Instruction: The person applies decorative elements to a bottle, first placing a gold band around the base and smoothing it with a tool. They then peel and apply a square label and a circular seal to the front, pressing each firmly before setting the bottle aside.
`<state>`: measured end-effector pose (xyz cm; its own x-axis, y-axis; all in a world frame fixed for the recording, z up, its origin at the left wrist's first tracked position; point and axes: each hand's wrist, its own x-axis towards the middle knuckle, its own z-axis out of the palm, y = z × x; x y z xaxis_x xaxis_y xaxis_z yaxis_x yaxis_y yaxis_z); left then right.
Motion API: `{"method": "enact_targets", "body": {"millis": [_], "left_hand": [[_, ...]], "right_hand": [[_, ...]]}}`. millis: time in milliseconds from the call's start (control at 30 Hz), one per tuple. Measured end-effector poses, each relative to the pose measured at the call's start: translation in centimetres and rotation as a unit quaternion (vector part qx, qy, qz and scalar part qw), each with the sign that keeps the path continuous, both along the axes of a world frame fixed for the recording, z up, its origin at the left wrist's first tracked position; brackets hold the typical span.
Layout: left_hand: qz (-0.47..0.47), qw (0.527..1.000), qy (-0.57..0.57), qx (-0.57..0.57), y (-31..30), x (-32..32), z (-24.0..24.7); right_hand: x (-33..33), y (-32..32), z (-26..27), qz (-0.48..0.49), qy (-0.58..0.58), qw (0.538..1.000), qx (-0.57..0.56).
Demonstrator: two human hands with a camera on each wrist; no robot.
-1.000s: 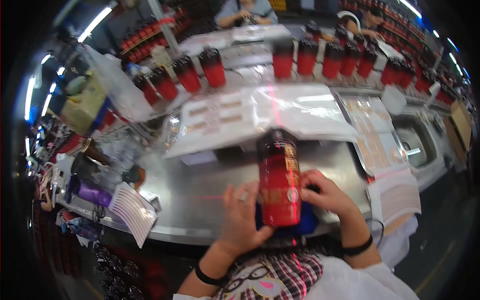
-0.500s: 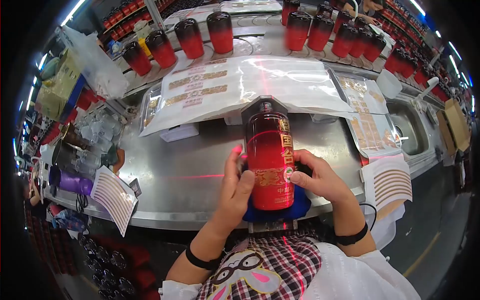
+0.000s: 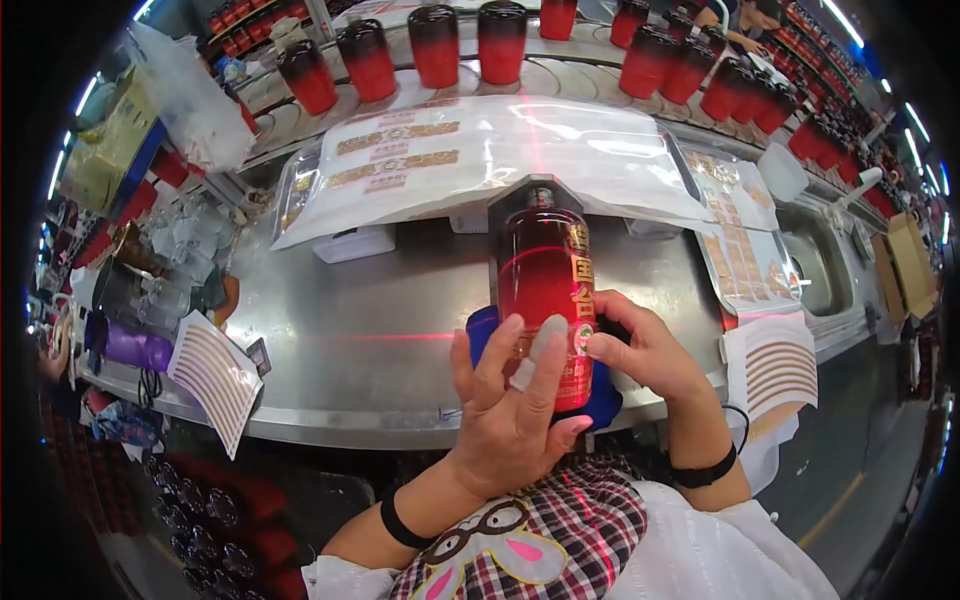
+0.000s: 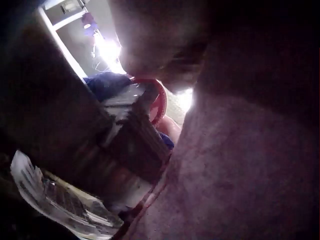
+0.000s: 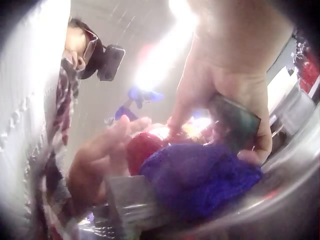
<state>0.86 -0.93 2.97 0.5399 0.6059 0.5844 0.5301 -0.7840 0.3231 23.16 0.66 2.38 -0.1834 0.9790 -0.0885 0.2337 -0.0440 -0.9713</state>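
In the head view, a red-and-black bottle [image 3: 540, 260] with gold characters lies on its back, neck pointing away from me. Its lower end rests over a blue cloth [image 3: 602, 402]. My left hand [image 3: 505, 430] spreads its fingers over the bottle's lower left front, a pale cover on one fingertip. At the right side, my right hand [image 3: 655, 350] has its thumb on the round mark of the label. The right wrist view shows a small dark greenish flat piece [image 5: 237, 122] held in that hand's curled fingers. The left wrist view is mostly dark.
A plastic-covered label sheet [image 3: 430, 160] lies beyond the bottle. Striped label sheets [image 3: 215, 375] sit at left, others [image 3: 780, 365] at right. Red-black bottles [image 3: 435, 50] stand along the conveyor behind. A sink [image 3: 820, 260] and purple bottle [image 3: 135, 345] flank the steel table.
My left hand has moved from the bottle's left side onto its lower front, fingers spread. My right hand stays at the right side. The conveyor bottles have shifted right.
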Motion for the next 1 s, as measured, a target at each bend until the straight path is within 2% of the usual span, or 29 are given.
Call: {"method": "enact_targets", "body": {"millis": [100, 233, 367, 567, 867, 1000], "left_hand": [[0.022, 0.991, -0.112, -0.065, -0.5, -0.7, -1.7], [0.031, 0.981, -0.165, -0.101, -0.5, -1.6, -3.1], [0.049, 0.992, -0.106, -0.057, -0.1, -1.5, -1.7], [0.033, 0.995, -0.071, -0.061, 0.0, -1.4, -2.7], [0.024, 0.988, -0.106, -0.108, -0.3, -2.1, -3.5], [0.054, 0.994, -0.036, -0.092, -0.1, -1.8, -1.4]], "right_hand": [[-0.1, -0.1, 0.2, 0.002, 0.015, 1.000, -0.015], [0.0, 0.1, 0.2, 0.016, 0.025, 0.999, -0.023], [-0.1, -0.1, 0.6, 0.014, 0.019, 0.999, -0.024], [0.1, 0.0, 0.3, 0.019, 0.010, 1.000, -0.005], [0.0, 0.0, 0.3, 0.016, 0.018, 1.000, -0.009], [0.0, 0.0, 0.2, 0.018, 0.012, 1.000, 0.001]]}}
